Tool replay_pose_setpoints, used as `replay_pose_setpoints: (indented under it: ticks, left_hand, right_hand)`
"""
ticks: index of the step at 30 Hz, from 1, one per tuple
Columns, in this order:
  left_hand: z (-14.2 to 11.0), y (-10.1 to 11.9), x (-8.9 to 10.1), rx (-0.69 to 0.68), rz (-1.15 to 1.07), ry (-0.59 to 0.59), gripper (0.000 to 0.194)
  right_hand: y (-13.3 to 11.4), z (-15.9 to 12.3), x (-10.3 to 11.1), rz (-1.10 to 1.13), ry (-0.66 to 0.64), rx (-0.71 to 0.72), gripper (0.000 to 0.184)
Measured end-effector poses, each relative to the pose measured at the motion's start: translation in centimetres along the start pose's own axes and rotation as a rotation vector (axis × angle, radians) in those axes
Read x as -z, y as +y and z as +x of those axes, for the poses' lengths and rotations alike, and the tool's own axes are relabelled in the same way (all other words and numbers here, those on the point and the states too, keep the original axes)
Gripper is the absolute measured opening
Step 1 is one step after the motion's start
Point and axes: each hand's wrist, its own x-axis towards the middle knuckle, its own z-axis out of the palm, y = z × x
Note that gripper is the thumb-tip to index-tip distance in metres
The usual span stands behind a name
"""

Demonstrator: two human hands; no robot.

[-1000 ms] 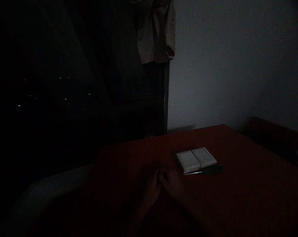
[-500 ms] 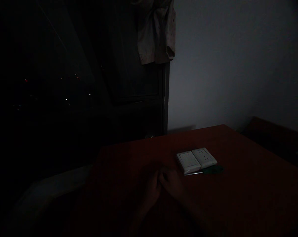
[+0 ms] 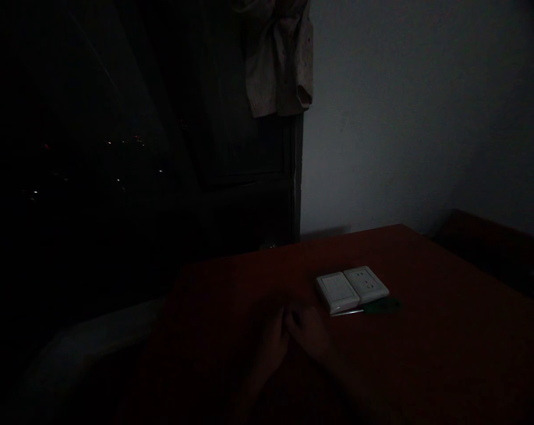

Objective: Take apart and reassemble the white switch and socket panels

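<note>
My left hand [image 3: 274,335] and my right hand [image 3: 308,330] rest together on the dark red-brown table, touching at the fingertips. Both have curled, closed fingers, and I see nothing held in either, though the light is very dim. Just beyond my right hand lie a white switch plate [image 3: 337,291] and a white wall socket [image 3: 366,284], side by side. Along their near edge lies a screwdriver [image 3: 382,305] with a green handle and a thin metal shaft pointing left. My right hand is apart from all of these.
The table [image 3: 435,330] stretches to the right, its far edge close to a pale wall [image 3: 403,118]. Cloth [image 3: 278,65] hangs by a dark window frame [image 3: 297,177]. Another piece of brown furniture [image 3: 492,236] stands at the far right.
My hands stay together in nearly the same place. The picture is slightly dimmer; the switch plate, socket and screwdriver have not moved.
</note>
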Motion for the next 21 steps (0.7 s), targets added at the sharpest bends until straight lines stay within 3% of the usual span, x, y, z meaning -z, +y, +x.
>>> replay_pose_setpoints:
  ticks: [21]
  left_hand:
    - [0.07,-0.87,-0.46,-0.024,-0.001,0.001,0.050]
  right_hand:
    - [-0.47,-0.11,0.33,-0.018,0.009,-0.007,0.025]
